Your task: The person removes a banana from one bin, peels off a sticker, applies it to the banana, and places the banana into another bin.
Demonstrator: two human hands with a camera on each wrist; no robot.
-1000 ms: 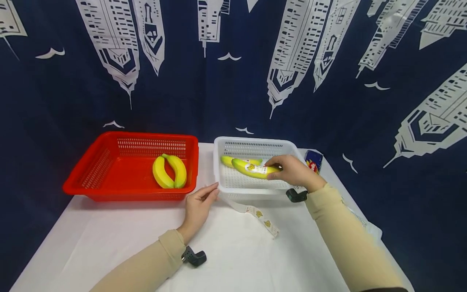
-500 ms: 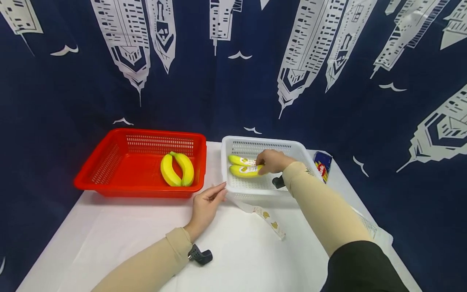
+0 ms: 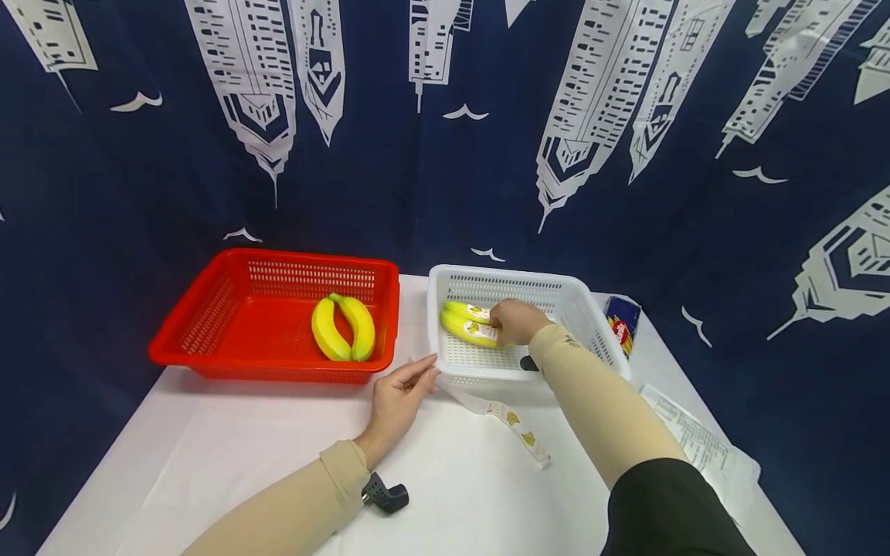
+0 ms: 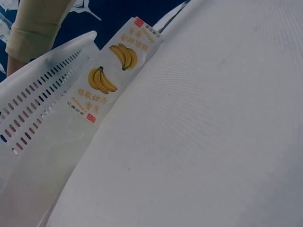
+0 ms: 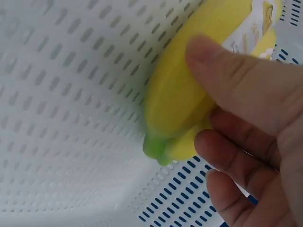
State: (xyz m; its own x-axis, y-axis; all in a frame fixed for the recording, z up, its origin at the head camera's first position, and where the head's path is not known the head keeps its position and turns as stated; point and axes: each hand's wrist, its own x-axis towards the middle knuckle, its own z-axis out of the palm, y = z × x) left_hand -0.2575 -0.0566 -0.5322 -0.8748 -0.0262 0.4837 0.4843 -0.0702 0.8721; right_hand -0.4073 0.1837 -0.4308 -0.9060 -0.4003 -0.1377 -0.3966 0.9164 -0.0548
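Inside the white basket (image 3: pixel 577 287), my right hand (image 3: pixel 516 321) grips the front banana (image 3: pixel 464 330), which bears a sticker. In the right wrist view the thumb lies along this yellow banana (image 5: pixel 177 90) with its green tip, and the fingers curl at its other side. A second stickered banana (image 3: pixel 467 310) lies right behind it. My left hand (image 3: pixel 399 398) is at the basket's near left corner, thumb and forefinger pinching one end of a sticker strip (image 3: pixel 518 428). Banana pictures show on the strip (image 4: pixel 106 71) beside the basket wall in the left wrist view; the left hand is out of that view.
A red basket (image 3: pixel 278 371) with two yellow bananas (image 3: pixel 358 328) stands at left. Right of the white basket lies a dark blue packet (image 3: pixel 621 320), and a printed clear bag (image 3: pixel 702 444) is near the table's right edge. A navy patterned cloth (image 3: pixel 417 177) hangs behind.
My right hand has lowered the stickered banana into the white basket, in front of the other one. The left hand keeps its place at the basket corner. The head view has shifted slightly.
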